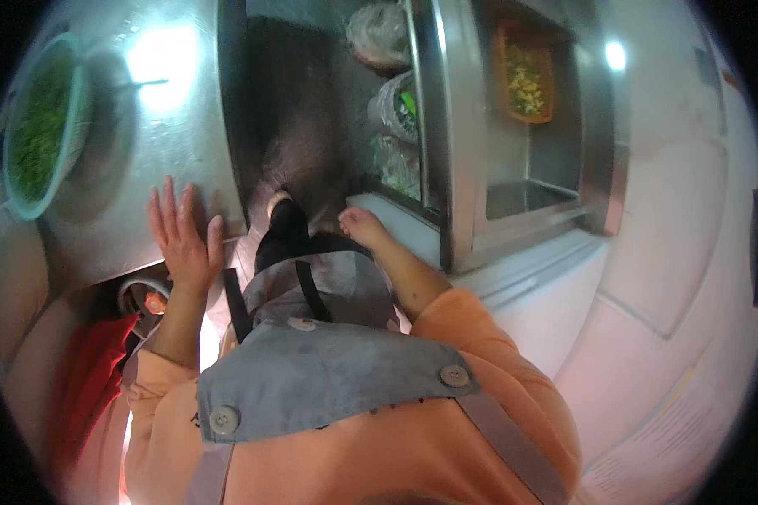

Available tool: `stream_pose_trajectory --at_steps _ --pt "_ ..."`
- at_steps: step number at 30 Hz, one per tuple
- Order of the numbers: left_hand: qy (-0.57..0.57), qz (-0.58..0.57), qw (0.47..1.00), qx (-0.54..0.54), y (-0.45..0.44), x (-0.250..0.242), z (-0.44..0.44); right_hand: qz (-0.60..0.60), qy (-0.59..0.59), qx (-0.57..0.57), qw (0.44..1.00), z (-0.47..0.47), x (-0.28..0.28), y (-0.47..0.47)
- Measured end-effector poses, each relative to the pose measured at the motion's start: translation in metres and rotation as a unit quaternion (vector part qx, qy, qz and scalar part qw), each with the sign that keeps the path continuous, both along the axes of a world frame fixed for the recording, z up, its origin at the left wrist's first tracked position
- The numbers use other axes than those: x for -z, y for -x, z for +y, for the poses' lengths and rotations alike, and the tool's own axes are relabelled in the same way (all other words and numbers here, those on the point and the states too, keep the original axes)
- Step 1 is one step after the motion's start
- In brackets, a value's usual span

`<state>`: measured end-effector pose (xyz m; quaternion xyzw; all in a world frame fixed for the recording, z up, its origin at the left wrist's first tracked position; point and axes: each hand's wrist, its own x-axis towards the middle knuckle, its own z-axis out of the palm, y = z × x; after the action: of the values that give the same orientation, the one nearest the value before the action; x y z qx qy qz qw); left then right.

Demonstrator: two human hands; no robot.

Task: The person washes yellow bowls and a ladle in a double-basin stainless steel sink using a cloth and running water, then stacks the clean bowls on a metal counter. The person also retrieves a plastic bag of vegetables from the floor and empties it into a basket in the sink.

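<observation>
My left hand is spread flat with its fingers apart, over the near edge of a stainless steel counter; nothing is in it. A light green plastic basin full of chopped greens stands on that counter beyond my fingers, at the far left. My right hand hangs low in front of me, its fingers curled; whether something small lies inside cannot be told. It is close to the corner of the steel sink unit, and bagged produce sits on the shelf or floor beyond it.
To the right is a stainless steel sink with an orange plastic basket of pale green cut vegetables. A white cabinet stands by it. Several plastic bags lie beside the dark floor strip. A gas cylinder with an orange knob is under the counter.
</observation>
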<state>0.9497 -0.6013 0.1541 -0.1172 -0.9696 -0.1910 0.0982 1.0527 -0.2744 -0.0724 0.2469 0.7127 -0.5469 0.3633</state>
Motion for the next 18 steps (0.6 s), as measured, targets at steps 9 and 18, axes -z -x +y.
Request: stream_pose_trajectory --at_steps 9,18 --pt "0.217 -0.003 0.974 0.056 0.025 0.026 -0.018 -0.044 -0.400 -0.080 0.912 0.101 0.168 0.183" --pt "0.201 -0.072 0.976 0.052 0.046 0.057 0.001 0.255 -0.555 0.004 0.792 0.166 0.254 0.286"
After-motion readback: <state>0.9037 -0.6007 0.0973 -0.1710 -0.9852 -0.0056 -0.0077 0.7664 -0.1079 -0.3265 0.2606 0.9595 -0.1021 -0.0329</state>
